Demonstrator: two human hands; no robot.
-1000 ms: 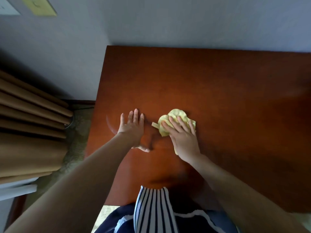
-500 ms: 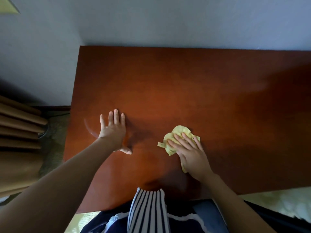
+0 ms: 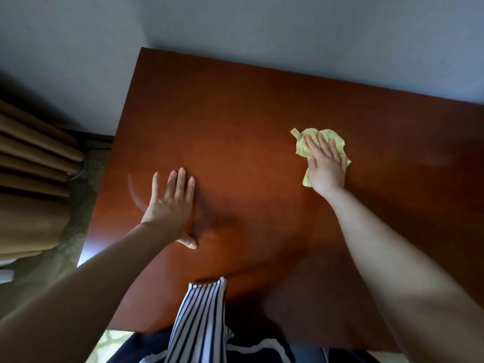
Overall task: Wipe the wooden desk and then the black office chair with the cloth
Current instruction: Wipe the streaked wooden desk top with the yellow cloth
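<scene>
Right hand has swept cloth rightward, away from left hand; both flat, fingers straight, pressing bench. Risk: bunched cloth slips out, skipping patches.

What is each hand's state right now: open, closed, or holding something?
Left hand: open, flat on the wooden desk.
Right hand: open, straight fingers pressing the yellow cloth onto the desk.
</scene>
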